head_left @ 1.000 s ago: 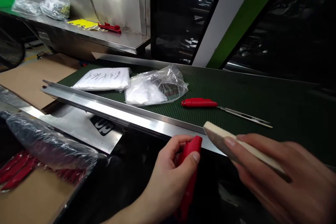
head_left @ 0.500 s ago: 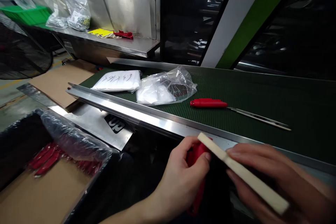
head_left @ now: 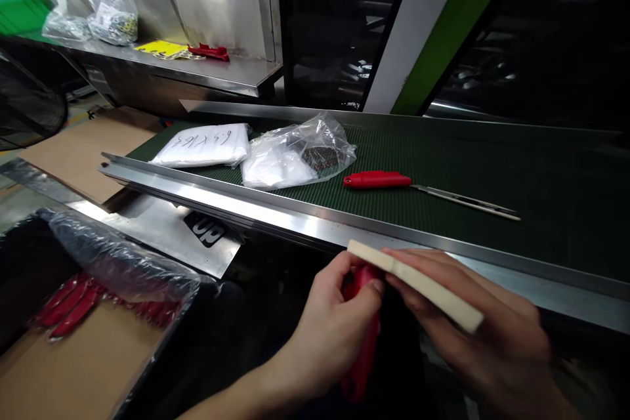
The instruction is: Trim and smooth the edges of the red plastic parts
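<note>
My left hand [head_left: 339, 321] is closed around a red handle [head_left: 361, 367], whose lower end sticks out below the fingers. Between fingers and thumb, my right hand [head_left: 472, 315] grips a flat, cream-coloured strip [head_left: 418, 279], which looks like a felt or foam pad. The strip slants across the top of the red handle; whether the two touch is hard to see. Just beyond both hands, on the green conveyor belt [head_left: 443, 157], lies a red-handled tool [head_left: 378, 180] with a long, slim, two-part metal end.
Two plastic bags, a white marked one [head_left: 204, 144] and a clear one [head_left: 295, 157], rest on the belt behind its metal rail [head_left: 275, 207]. At left stands a plastic-lined black bin [head_left: 191, 302] holding red tools [head_left: 73, 305] and cardboard. A steel shelf [head_left: 236, 75] runs behind.
The right hand and cream strip have moved left, closer to the left hand, over the red handle. My view has shifted slightly, so the background sits further left and higher.
</note>
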A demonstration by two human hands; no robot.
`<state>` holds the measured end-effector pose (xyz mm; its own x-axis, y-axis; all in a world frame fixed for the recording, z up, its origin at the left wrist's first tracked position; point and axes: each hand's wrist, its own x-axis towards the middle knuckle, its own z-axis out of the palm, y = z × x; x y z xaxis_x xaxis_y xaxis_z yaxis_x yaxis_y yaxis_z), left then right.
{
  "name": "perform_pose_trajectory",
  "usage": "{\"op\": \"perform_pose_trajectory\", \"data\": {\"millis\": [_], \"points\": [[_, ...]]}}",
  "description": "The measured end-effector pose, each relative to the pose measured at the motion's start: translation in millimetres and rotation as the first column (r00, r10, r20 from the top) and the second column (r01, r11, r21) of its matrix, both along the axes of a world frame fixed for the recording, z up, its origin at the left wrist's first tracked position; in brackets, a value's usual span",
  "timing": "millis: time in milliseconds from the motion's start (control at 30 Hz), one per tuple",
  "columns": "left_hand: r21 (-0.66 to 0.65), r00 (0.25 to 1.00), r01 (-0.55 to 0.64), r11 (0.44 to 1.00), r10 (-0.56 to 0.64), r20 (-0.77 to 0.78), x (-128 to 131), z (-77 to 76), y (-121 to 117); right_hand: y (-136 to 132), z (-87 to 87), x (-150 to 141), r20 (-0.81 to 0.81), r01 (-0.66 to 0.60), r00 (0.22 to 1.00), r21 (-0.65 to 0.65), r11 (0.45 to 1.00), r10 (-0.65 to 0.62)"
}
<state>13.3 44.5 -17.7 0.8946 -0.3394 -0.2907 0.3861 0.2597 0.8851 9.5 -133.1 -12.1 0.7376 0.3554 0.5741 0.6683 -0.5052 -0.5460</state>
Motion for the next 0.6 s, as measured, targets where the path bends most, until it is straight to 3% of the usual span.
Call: {"op": "perform_pose_trajectory", "data": {"millis": [600], "points": [[-0.048, 0.997, -0.033, 0.998, 0.030, -0.077, -5.5, 2.2, -3.2, 2.2, 4.8, 2.4, 0.003, 0.004, 1.000, 0.028, 1.000, -0.004]]}}
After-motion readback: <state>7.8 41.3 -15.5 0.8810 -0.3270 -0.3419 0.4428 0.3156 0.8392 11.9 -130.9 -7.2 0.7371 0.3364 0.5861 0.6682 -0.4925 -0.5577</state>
